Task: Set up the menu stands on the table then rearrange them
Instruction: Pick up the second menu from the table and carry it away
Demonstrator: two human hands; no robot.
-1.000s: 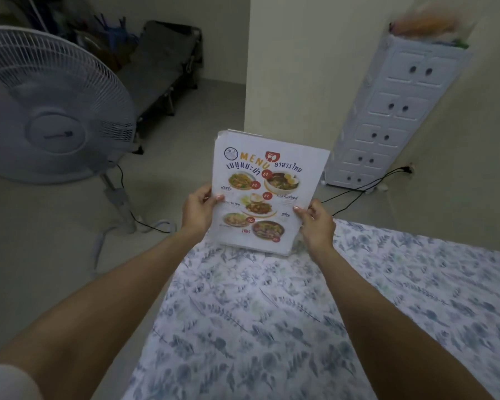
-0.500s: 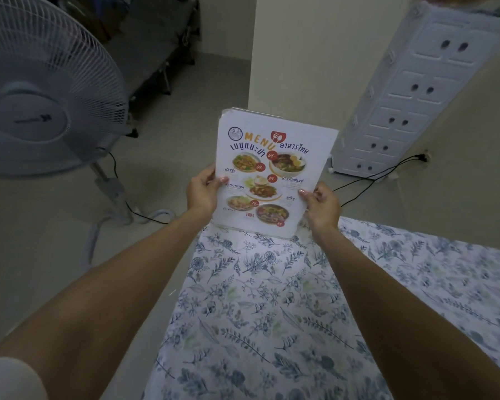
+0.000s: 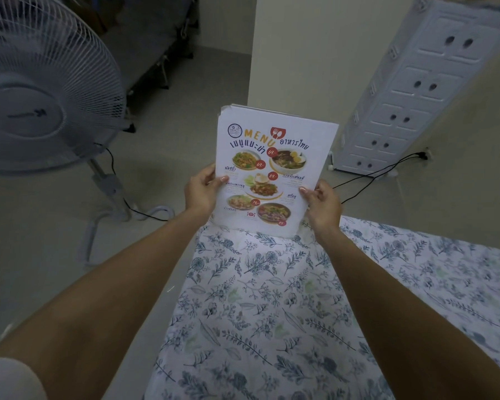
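A stack of white menu stands (image 3: 274, 166), the front one printed with "MENU" and food photos, is held upright above the far corner of the table (image 3: 272, 313), which is covered by a blue floral cloth. My left hand (image 3: 201, 192) grips the stack's left edge, thumb on the front. Its right edge is gripped by my right hand (image 3: 322, 204) in the same way. The stack's lower edge sits at or just above the cloth; contact is unclear. Further sheets show only as edges behind the top of the front one.
A white pedestal fan (image 3: 41, 90) stands on the floor to the left, its cable trailing toward the table. A white plastic drawer cabinet (image 3: 410, 105) stands at the back right against the wall. Black cables (image 3: 373, 174) run to a wall socket.
The view has tilted down slightly and the table corner fills more of the frame. Both hands keep the same grip on the menu stack, which stays upright over the corner.
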